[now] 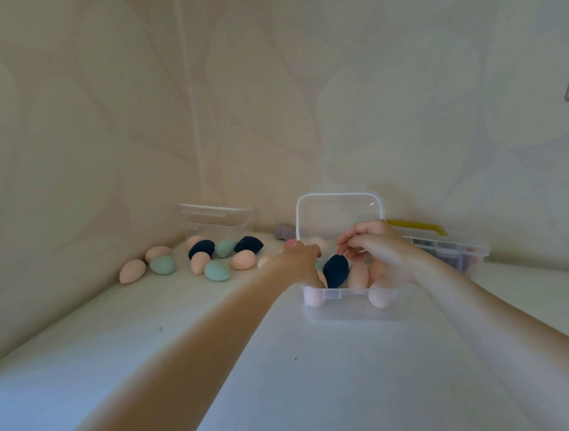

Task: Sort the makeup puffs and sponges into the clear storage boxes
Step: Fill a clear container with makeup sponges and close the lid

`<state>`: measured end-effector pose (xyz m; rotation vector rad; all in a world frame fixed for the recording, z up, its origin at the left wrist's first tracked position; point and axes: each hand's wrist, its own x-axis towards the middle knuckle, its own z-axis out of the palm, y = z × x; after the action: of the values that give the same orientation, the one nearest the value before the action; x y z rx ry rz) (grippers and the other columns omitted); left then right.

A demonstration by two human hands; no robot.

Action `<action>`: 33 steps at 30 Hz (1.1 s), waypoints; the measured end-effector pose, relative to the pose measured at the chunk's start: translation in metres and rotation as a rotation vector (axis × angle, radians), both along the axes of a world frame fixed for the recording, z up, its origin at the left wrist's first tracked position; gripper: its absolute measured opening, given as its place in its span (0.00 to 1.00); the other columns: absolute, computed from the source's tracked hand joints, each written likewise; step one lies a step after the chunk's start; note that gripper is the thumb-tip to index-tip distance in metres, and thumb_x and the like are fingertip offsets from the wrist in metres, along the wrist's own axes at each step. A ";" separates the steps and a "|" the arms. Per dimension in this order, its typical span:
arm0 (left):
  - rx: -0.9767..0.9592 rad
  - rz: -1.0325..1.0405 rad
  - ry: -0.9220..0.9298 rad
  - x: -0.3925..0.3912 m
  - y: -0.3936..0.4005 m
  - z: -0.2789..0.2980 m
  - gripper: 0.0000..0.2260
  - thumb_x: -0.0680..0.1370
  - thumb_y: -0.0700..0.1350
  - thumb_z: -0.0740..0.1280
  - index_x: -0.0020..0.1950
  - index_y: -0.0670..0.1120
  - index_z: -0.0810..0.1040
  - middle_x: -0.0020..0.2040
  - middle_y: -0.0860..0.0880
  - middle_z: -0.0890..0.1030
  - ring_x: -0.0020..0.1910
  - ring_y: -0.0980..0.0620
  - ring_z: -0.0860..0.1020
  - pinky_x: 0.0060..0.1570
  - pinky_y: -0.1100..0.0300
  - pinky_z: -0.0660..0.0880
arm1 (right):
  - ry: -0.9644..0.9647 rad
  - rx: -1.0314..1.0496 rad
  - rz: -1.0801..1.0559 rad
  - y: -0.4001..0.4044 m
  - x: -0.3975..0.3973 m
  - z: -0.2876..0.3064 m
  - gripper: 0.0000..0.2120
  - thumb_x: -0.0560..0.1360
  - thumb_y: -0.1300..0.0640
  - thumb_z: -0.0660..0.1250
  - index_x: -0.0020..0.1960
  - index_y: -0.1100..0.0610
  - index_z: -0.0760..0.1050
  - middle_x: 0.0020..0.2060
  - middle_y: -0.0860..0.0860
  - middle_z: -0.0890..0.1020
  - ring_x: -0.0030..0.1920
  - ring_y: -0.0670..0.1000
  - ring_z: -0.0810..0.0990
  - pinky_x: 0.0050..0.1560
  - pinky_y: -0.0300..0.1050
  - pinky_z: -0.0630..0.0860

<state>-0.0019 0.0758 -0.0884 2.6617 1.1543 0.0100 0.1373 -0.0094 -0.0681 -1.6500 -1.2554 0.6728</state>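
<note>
An open clear storage box (351, 309) stands mid-table with its lid (339, 213) raised and several peach sponges inside. My right hand (379, 247) hovers over it and pinches the top of a navy sponge (336, 271), which stands upright in the box. My left hand (302, 260) reaches to the box's left wall, just in front of a small pink sponge (290, 243). Its fingers are hidden behind the back of the hand. Loose peach, mint and navy sponges (213, 259) lie on the table to the left.
A second clear box (217, 217), without a lid, stands at the back left by the wall corner. A grey sponge (282, 231) lies behind the open box. A closed clear box with a yellow handle (452, 245) sits at the back right.
</note>
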 end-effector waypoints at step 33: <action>0.104 0.239 -0.655 -0.027 0.020 0.011 0.10 0.78 0.41 0.61 0.56 0.44 0.78 0.55 0.46 0.81 0.55 0.46 0.78 0.51 0.58 0.71 | -0.690 -0.364 0.045 0.009 -0.013 0.008 0.21 0.74 0.71 0.52 0.56 0.56 0.79 0.49 0.54 0.75 0.48 0.53 0.74 0.41 0.40 0.71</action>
<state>-0.0293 0.0957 -0.0778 2.2837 1.2318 0.9244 0.1239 0.0000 -0.0597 -2.2749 -1.7248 0.3719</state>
